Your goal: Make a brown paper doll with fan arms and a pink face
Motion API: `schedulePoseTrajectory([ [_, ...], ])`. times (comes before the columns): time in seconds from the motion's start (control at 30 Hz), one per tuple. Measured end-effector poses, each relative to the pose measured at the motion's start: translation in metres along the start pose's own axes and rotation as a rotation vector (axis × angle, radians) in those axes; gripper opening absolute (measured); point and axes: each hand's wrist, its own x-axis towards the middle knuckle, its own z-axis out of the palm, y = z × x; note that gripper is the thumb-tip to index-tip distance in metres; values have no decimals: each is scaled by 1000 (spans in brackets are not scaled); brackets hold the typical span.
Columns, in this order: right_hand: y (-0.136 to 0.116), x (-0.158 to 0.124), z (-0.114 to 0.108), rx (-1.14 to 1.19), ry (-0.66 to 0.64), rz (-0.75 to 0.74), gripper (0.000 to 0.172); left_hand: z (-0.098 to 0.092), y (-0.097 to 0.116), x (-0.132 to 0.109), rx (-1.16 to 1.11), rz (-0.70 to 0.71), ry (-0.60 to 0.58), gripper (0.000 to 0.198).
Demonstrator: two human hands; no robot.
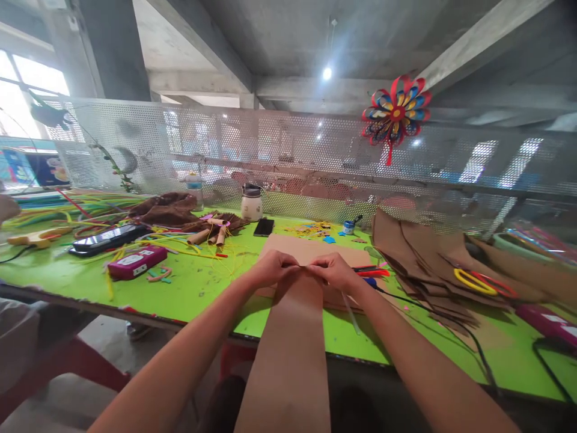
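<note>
A long strip of brown paper (291, 355) runs from the table toward my lap and hangs over the table's front edge. At its far end my left hand (276, 267) pinches the left side, thumb and fingers pressed together. My right hand (332, 270) pinches the same end from the right, close beside the left. The strip's end between the fingertips looks dark and folded over. Beneath my hands lies a stack of brown paper sheets (351, 255). Near my right wrist are red-orange handled scissors (376, 272) and a blue-tipped tool with a black cord (370, 281).
Brown paper sheets (406, 258) with yellow-handled scissors (474, 281) lie right. Left are a purple box (137, 262), phones (110, 239), yellow strings and paper rolls (198, 236). A bottle (251, 202) and a black phone (264, 227) stand behind. Part of another person's hand (8, 208) shows far left.
</note>
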Motion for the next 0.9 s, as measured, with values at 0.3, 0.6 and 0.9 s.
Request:
schedulePoseTrajectory([
  [0.3,3,1,1,-34,32,-12,35,-13,-3,-3,-162,-98,-127,28],
  [0.6,0,-2,-8,38,-131,-21,30,-21,3,-9,-388,-203,-218,28],
  [0.9,-5,-1,-7,92,25,118,32,-24,3,-9,-358,-314,-57,31],
])
